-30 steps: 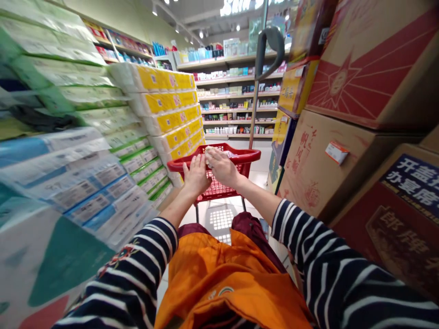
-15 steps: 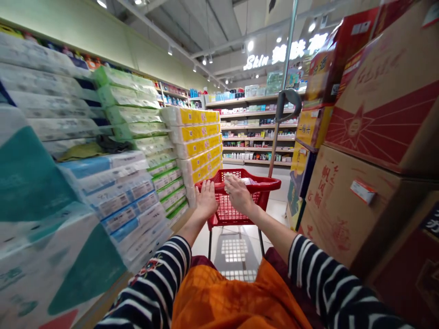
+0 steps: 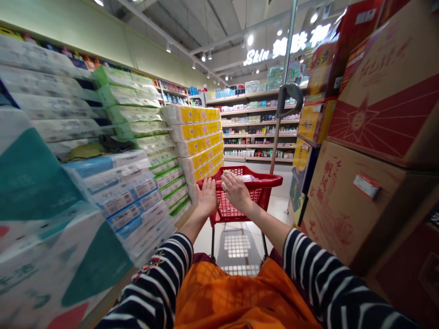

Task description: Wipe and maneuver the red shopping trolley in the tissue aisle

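A red shopping cart [image 3: 236, 214] stands right in front of me, its handle running across at waist height. My left hand [image 3: 207, 197] lies on the left part of that handle, fingers stretched out over the bar. Beside it, my right hand [image 3: 236, 189] presses a crumpled whitish cloth [image 3: 224, 180] against the handle, its fingers bent over it. The cloth is mostly hidden under the fingers, and its exact kind is hard to make out. Inside the basket lies a pale package [image 3: 247, 178], partly covered by the right hand and the rim.
Stacks of wrapped tissue packs [image 3: 126, 196] and yellow-and-white packs [image 3: 195, 144] line the left side. Large cartons [image 3: 350, 201] are piled close on the right. A metal pole with a grey handle [image 3: 290, 100] rises behind the cart. Shelves of small goods [image 3: 260, 123] stand ahead.
The right hand has shifted slightly left along the handle with the cloth. The left hand stays on the handle. The view has moved a little.
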A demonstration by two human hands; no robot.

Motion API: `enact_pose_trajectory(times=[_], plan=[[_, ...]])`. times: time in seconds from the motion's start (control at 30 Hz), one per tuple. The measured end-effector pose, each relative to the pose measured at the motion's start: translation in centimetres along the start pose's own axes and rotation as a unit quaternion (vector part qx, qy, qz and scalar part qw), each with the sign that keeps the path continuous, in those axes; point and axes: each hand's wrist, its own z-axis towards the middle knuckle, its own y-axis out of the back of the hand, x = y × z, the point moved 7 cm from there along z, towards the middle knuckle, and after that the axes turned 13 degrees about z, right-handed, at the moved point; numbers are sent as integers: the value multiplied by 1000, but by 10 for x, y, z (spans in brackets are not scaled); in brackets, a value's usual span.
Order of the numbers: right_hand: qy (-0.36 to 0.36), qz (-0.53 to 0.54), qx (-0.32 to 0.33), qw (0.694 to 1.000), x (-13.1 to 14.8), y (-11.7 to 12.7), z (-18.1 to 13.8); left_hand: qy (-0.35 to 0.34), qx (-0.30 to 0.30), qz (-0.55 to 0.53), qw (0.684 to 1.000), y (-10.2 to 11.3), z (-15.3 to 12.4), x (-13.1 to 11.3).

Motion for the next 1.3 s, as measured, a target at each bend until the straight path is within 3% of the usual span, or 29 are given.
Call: enact_pose_trajectory(times=[0.13,0.33,0.43,0.5,0.63,0.73,0.83,0.97,1.07,1.17,1.3], plan=[[-12,-21,1,1000,-9,11,-4,-1,-8,-4,1000,1,0,3],[-88,-59,-58,993,-73,63,-35,0,-2,-15,1000,0,-2,3],[-98,-69,-92,989,-88,73,-42,12,-3,-13,1000,0,-2,1],[-79,-60,-86,991,-77,63,-38,15,-11,-10,1000,0,-2,-3],[-16,-14,-44,999,-27,26,-16,0,-20,-16,1000,-1,-2,-12],[-17,-8,-30,999,-8,13,-8,-4,-18,-14,1000,-1,-2,-11],[-58,-26,-41,997,-25,24,-15,-11,-17,-15,1000,0,-2,-7],[-89,-55,-56,993,-73,61,-39,-10,-18,-23,1000,0,-2,-4],[-110,-68,-101,986,-97,82,-50,-5,-21,-24,999,1,-2,-9],[-86,-65,-114,988,-84,72,-44,-13,-24,-26,999,1,-3,-18],[-10,-51,-70,996,-32,29,-19,-24,-23,-21,999,1,-4,-22]])
